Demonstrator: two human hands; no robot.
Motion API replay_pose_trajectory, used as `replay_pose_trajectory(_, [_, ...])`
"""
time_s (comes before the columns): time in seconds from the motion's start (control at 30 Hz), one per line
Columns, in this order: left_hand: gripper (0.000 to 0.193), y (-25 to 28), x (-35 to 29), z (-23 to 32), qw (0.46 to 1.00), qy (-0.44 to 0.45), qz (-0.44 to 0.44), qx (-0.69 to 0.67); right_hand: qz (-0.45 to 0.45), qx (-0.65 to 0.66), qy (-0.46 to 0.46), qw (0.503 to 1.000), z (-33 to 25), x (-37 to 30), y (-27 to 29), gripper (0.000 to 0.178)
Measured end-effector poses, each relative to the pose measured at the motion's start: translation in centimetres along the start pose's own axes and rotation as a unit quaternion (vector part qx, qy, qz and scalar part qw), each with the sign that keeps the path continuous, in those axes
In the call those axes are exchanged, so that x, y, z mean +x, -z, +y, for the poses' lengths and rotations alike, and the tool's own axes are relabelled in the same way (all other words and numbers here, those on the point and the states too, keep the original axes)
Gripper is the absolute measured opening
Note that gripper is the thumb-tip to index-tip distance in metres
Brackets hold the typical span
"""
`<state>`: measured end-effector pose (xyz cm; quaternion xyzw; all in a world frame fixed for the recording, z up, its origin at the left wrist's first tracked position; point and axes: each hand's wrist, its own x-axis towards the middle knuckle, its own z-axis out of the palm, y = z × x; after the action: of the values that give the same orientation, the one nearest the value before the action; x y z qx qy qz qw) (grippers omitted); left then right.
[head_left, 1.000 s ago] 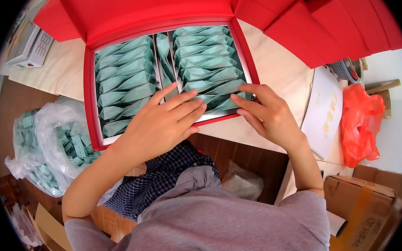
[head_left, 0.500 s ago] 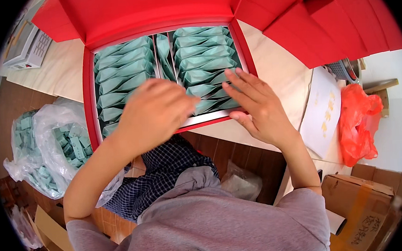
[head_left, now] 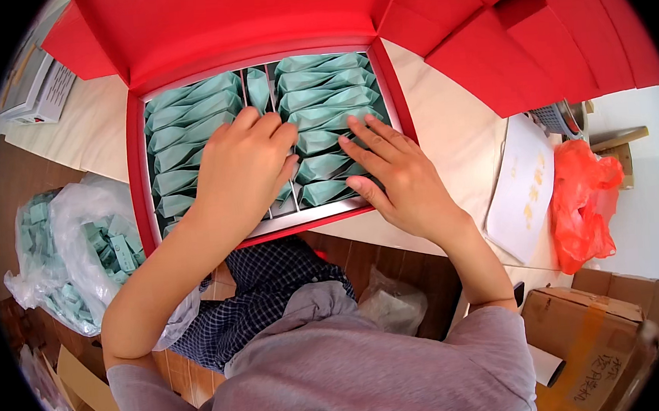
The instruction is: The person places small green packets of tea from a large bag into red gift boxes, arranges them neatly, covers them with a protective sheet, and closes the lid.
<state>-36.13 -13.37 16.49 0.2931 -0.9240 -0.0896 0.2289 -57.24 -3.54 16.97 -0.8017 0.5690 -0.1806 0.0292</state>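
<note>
An open red gift box (head_left: 139,165) lies before me, with rows of pale green sachets (head_left: 330,98) standing in its left and right compartments. A narrow middle slot between white dividers holds a lengthwise sachet (head_left: 258,88) at its far end. My left hand (head_left: 246,162) is over the near part of that slot, fingers bent and pressed together; what they grip is hidden under the hand. A bit of green shows below its fingertips. My right hand (head_left: 400,181) rests with fingers spread on the right row's nearer sachets, its thumb near the front edge.
At the left hangs a clear plastic bag (head_left: 72,246) full of small green packets. Red boxes (head_left: 518,55) are stacked at the far right of the marbled table (head_left: 446,121). A white printed sheet (head_left: 522,192), a red plastic bag (head_left: 585,203) and a cardboard box (head_left: 576,341) are on the right.
My left hand has moved left and lowered over the middle slot. My right hand has shifted slightly left on the sachets. The whole view has shifted slightly.
</note>
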Motion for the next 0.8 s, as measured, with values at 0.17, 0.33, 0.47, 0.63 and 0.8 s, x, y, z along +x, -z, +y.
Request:
replay_pose_trajectory(0.17, [0.016,-0.9,0.0,-0.4,1.000,0.009,0.023,0.018,0.101,0.033,-0.015,0.994,2.6,1.6,1.3,0.022])
replay_pose_trajectory(0.33, [0.020,-0.1,-0.1,0.4,0.994,0.017,0.007,0.109,0.098,-0.043,-0.019,0.994,4.0,2.7,0.4,0.016])
replay_pose_trajectory(0.47, [0.041,1.9,1.5,2.5,0.986,0.046,-0.068,0.142,0.095,-0.043,-0.010,0.995,4.6,2.7,-0.4,0.018])
replay_pose_trajectory(0.63, [0.066,-2.7,2.1,1.7,0.994,-0.059,-0.092,0.030,0.099,-0.046,0.003,0.994,4.3,3.0,-0.7,0.019])
replay_pose_trajectory(0.8, [0.065,-3.3,2.2,1.0,0.987,-0.061,-0.147,0.022,0.091,-0.100,-0.014,0.991,4.7,2.5,0.3,0.017])
